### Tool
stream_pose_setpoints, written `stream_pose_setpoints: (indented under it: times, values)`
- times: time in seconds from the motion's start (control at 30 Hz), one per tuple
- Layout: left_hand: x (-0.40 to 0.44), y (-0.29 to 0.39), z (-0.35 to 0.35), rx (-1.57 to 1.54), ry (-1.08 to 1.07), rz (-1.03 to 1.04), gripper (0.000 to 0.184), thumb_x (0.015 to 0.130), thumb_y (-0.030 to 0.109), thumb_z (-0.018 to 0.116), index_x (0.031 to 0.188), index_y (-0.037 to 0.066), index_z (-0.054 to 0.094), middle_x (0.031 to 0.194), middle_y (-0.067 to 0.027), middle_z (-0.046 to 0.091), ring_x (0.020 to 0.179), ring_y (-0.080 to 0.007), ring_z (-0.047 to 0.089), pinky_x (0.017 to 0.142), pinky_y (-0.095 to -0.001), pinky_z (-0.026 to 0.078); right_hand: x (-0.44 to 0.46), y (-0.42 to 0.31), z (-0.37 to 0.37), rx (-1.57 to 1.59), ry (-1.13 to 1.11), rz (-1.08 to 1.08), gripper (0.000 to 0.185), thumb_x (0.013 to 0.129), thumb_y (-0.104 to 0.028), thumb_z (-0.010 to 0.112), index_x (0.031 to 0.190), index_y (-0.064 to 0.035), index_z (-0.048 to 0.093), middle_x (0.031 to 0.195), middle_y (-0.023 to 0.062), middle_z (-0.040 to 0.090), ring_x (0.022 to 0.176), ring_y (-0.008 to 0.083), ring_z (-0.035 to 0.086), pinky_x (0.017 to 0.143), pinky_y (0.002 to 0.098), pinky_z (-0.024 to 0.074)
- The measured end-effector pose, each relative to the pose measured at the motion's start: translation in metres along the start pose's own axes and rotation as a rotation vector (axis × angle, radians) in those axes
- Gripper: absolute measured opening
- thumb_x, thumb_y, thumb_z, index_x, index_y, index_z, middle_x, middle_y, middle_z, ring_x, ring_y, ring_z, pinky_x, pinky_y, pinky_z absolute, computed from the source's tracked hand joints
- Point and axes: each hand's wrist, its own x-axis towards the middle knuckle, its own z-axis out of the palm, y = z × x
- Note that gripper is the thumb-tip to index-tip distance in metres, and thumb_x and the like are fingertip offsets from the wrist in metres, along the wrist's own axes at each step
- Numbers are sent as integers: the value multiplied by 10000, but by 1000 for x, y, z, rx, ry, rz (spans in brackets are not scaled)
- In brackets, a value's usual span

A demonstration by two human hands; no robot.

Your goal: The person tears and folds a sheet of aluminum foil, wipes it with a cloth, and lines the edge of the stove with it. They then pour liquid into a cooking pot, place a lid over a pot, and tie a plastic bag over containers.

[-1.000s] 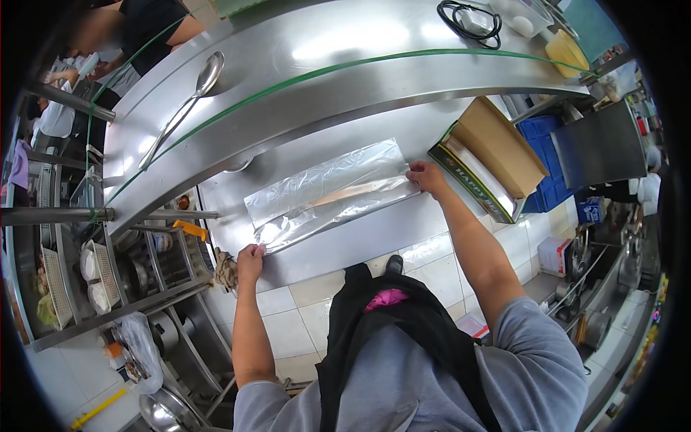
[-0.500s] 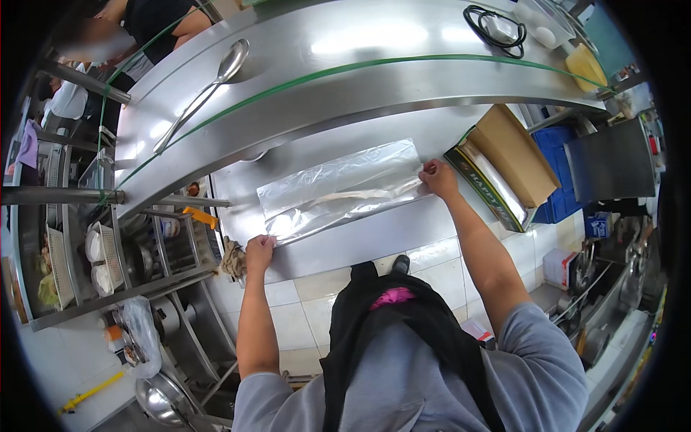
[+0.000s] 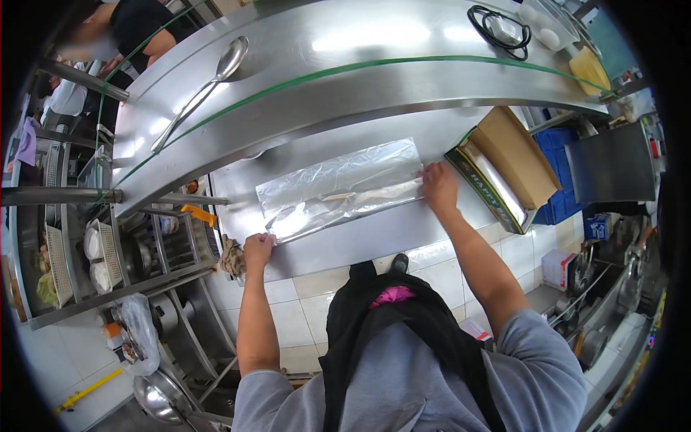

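Observation:
A long sheet of clear plastic wrap (image 3: 338, 189) lies on the steel worktop, its near side wrinkled and doubled over in a strip. My left hand (image 3: 258, 249) pinches the wrap's near left corner at the worktop's front edge. At the opposite end, my right hand (image 3: 440, 186) has its fingers closed on the right edge of the wrap; the fingertips are partly hidden. Just right of that hand stands an open cardboard box (image 3: 515, 155) with a white roll inside and its lid raised.
A raised steel shelf (image 3: 345, 86) crosses above the worktop, carrying a large spoon (image 3: 230, 61), a coiled black cable (image 3: 504, 32) and a yellow container (image 3: 589, 70). A crumpled cloth (image 3: 232, 258) sits beside my left hand. Blue crates (image 3: 558, 180) stand right. Another person (image 3: 147, 32) is at upper left.
My right hand has turned slightly and moved a little nearer to me at the wrap's right edge. My left hand stays at its corner. The other person has shifted left.

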Motion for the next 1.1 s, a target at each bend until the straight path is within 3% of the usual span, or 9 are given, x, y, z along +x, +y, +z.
stream_pose_setpoints:
  times: [0.07,0.13,0.27,0.63,0.77,0.9,0.97,1.03,1.1]
  values:
    - [1,-1,1,-22,-6,26,303,809,321,738,831,19,750,780,-163,732,751,-305,717,730,-402,541,-18,-10,-2,-29,-82,-172,303,917,-216,643,1181,-69,624,1280,157,609,1164,346,601,963,482,484]
    - [-2,-3,-2,-34,-4,38,310,812,326,733,822,17,747,774,-166,729,748,-311,715,728,-406,540,-38,-47,-11,-227,-138,-531,536,973,-343,569,1429,-74,483,1498,205,439,1414,394,383,1163,532,302]
    - [-3,0,2,7,45,57,320,822,339,703,833,21,741,786,-178,724,758,-335,710,724,-417,537,-64,-37,13,-285,-356,-446,704,1012,-494,444,1588,-127,273,1656,210,154,1527,388,167,1235,547,111]
    - [-19,18,2,77,131,-11,339,850,371,682,883,35,714,807,-186,719,807,-384,697,771,-461,542,-70,-38,16,-283,-354,-438,734,1005,-497,464,1602,-139,232,1657,211,143,1532,396,136,1230,564,93]
    - [-56,50,-48,468,503,12,318,851,284,686,1087,73,698,1139,-158,685,1045,-390,641,898,-443,510,-68,-36,21,-283,-349,-442,725,1004,-487,467,1602,-149,234,1657,213,141,1531,398,138,1230,567,95]
    - [-42,-53,-36,473,663,121,365,793,150,718,1156,121,693,1106,-157,681,1113,-375,602,960,-441,488,-70,-30,24,-272,-333,-442,717,1004,-476,470,1602,-156,237,1658,211,138,1530,403,136,1229,569,88]
    - [-28,-81,-40,184,353,133,462,773,64,705,1231,118,675,1109,-174,660,1097,-371,614,983,-443,488,-68,-33,20,-259,-346,-434,716,1004,-473,472,1602,-158,236,1659,211,136,1531,401,133,1229,569,85]
    - [-43,-16,-33,-51,404,297,450,755,-20,622,1187,86,688,1154,-169,649,1071,-349,635,958,-416,514,-72,-30,18,-253,-374,-419,715,1004,-469,473,1603,-159,235,1659,211,134,1531,400,130,1229,569,82]
    - [-66,83,-10,-207,212,453,457,788,25,599,1239,81,651,1187,-167,645,1127,-351,605,982,-431,493,-72,-30,22,-271,-306,-452,716,1005,-475,467,1604,-162,231,1661,208,128,1533,395,127,1230,566,80]
